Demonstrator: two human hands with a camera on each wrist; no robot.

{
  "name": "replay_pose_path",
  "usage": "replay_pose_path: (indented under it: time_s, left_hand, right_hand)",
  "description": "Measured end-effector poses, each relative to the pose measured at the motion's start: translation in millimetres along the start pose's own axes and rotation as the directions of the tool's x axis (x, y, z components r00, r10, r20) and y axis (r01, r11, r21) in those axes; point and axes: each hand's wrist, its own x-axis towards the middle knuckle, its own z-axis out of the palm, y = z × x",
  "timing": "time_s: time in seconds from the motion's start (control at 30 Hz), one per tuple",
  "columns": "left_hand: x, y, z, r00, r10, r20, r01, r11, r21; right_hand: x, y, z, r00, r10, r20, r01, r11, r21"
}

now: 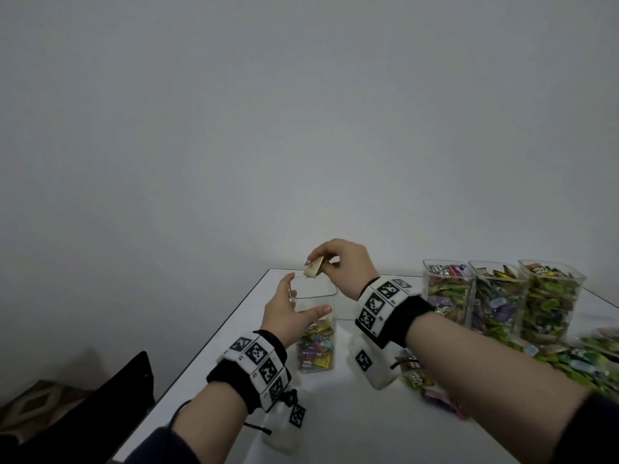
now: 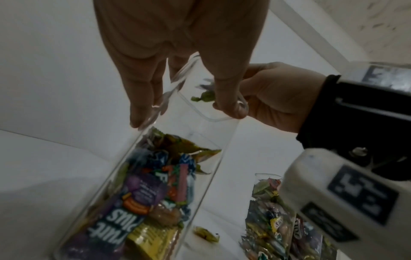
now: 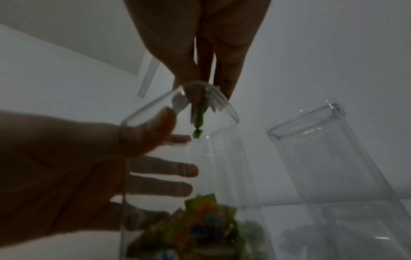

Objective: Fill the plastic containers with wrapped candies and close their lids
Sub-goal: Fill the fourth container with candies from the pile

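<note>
A tall clear plastic container [image 1: 331, 296] stands near the table's far left corner, its bottom half holding wrapped candies [image 1: 316, 346]. My left hand [image 1: 301, 301] holds it just below the open rim, thumb on the near side and fingers on the far side; the left wrist view shows the same left hand [image 2: 184, 112] on the container [image 2: 177, 158]. My right hand [image 1: 318, 262] pinches a gold-green wrapped candy [image 1: 313, 266] right above the opening. In the right wrist view the candy [image 3: 199, 112] hangs from my fingertips [image 3: 224, 88] into the container's mouth [image 3: 222, 167].
Three clear containers [image 1: 499, 299] packed with candies stand in a row at the right. Loose candies [image 1: 586, 356] are heaped in front of them, with more [image 1: 415, 373] under my right forearm. An empty container [image 3: 333, 158] stands beside the held one. A black chair [image 1: 117, 396] sits off the table's left edge.
</note>
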Motion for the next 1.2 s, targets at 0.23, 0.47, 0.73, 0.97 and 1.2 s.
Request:
replay_pose_path:
  time_s: [0.23, 0.47, 0.73, 0.97, 1.2]
  left_hand:
    - [-5, 3, -1, 1.0, 0.03, -0.006, -0.029, 0.998, 0.06]
    - [-9, 4, 5, 1.0, 0.024, -0.02, -0.022, 0.995, 0.099]
    - [-18, 37, -4, 0.987, 0.138, -0.081, -0.106, 0.943, 0.316]
    - [-42, 81, 6, 0.878, 0.467, 0.1, -0.467, 0.797, 0.382]
    - [-68, 73, 74, 0.722, 0.083, 0.687, -0.519, 0.722, 0.458]
  right_hand:
    - [-1, 13, 18, 0.989, -0.012, 0.149, 0.022, 0.998, -0.064]
    - [-16, 21, 0, 0.982, 0.061, 0.176, -0.067, 0.997, 0.028]
    - [-61, 37, -60, 0.978, 0.149, 0.148, -0.152, 0.988, 0.007]
    - [-128, 58, -122, 0.817, 0.378, 0.435, -0.234, 0.907, -0.35]
    - [-179, 92, -148, 0.565, 0.603, 0.564, -0.16, 0.75, -0.641]
